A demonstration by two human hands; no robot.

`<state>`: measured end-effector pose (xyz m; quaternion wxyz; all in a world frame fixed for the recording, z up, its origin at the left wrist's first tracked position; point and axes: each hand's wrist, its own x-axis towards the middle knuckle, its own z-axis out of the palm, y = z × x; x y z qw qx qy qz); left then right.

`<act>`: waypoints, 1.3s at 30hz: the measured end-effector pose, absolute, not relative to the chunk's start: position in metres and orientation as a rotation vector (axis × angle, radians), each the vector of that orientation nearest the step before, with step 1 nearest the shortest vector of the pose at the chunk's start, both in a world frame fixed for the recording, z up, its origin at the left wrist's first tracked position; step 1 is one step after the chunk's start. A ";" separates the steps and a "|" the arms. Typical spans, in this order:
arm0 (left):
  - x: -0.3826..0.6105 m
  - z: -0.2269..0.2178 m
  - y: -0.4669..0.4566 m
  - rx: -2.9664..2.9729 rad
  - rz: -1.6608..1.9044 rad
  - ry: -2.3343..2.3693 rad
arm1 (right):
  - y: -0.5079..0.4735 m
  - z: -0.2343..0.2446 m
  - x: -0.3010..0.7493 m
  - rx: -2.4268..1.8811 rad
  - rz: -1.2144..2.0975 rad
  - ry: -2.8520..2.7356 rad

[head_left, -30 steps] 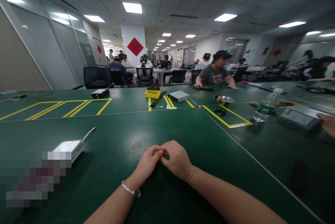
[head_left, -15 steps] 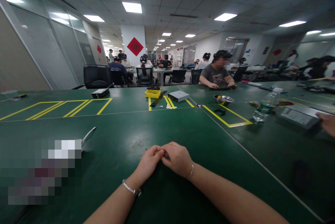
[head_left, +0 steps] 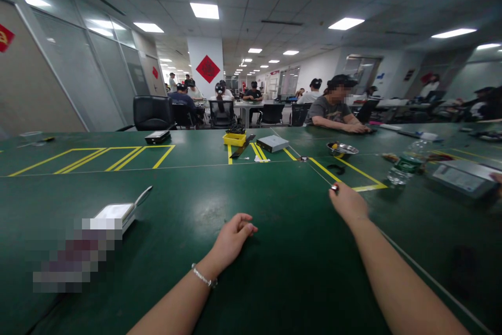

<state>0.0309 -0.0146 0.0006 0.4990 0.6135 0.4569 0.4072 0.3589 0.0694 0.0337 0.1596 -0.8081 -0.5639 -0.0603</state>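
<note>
One Small Dark Piece Sat Between Fingertips Over Green Table

Watching from afar through the head camera, I saw the small dark piece [head_left: 334,188] pinched at the fingertips of the person's right hand [head_left: 348,204], near a corner of yellow tape [head_left: 368,187]; I could not tell whether it touched the green table [head_left: 290,267]. Well apart, the left hand [head_left: 232,238], a bracelet [head_left: 204,276] at its wrist, lay half curled, its fingers loosely parted. Beyond the right hand were a black curved strip [head_left: 336,169] and a metal bowl [head_left: 350,150]; to its right, a clear bottle [head_left: 403,170] stood beside a grey box [head_left: 465,175]. Farther left I noted a silver box [head_left: 272,143] and a yellow tray [head_left: 234,140] of black items. Across the table, a co-worker in a dark grey shirt [head_left: 327,110] sat with forearms on the surface.
</note>
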 end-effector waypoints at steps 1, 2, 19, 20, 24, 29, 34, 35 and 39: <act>0.031 0.001 -0.015 1.495 0.980 1.107 | 0.071 0.030 0.378 -2.404 -0.117 -1.530; 0.031 0.001 -0.016 1.502 0.973 1.111 | 0.071 0.026 0.395 -2.477 -0.062 -1.457; 0.034 0.000 -0.021 1.973 0.964 1.385 | 0.076 0.013 0.353 -2.196 -0.340 -1.628; 0.034 -0.001 -0.021 2.051 0.975 1.424 | 0.075 0.015 0.330 -2.081 -0.326 -1.780; 0.028 -0.004 -0.017 2.270 0.945 1.528 | 0.046 0.007 0.234 -1.599 -0.096 -2.306; 0.026 -0.007 -0.016 2.290 0.678 1.604 | 0.012 0.000 0.182 -1.139 0.176 -2.685; 0.027 -0.004 -0.019 2.278 0.609 1.592 | 0.046 0.026 0.254 -1.682 -0.078 -2.271; 0.027 -0.003 -0.019 2.273 0.607 1.590 | 0.054 0.030 0.278 -1.888 -0.177 -2.078; 0.027 -0.002 -0.019 2.260 0.603 1.587 | 0.066 0.022 0.373 -2.462 -0.287 -1.371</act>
